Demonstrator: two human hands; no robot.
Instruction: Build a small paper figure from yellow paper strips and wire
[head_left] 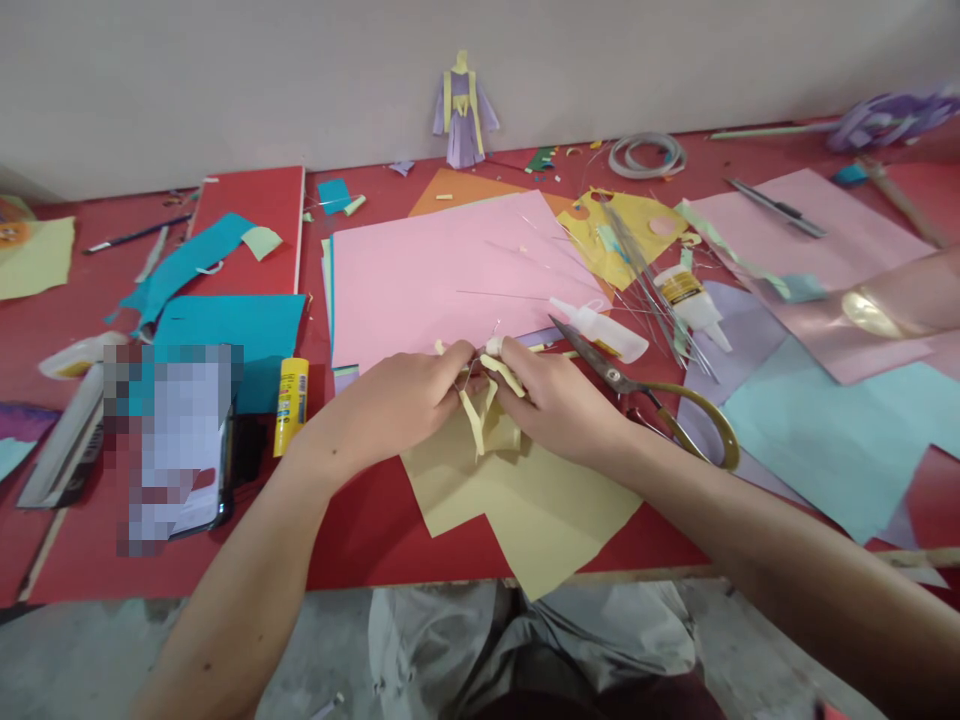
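My left hand and my right hand meet at the middle of the table. Between them is a small folded pale yellow paper piece, with narrow strips hanging down. Both hands have their fingers closed on it in a pinch; some fingertips are hidden. A thin wire seems to show at the fingertips. Below lies a larger pale yellow sheet. Scissors with olive handles rest beside my right wrist, and a white glue bottle lies just beyond. A yellow glue stick stands left of my left hand.
Pink paper lies ahead of my hands. A phone and teal paper are on the left. Thin wires, a second glue bottle and a cutter lie right. A purple paper figure leans against the wall.
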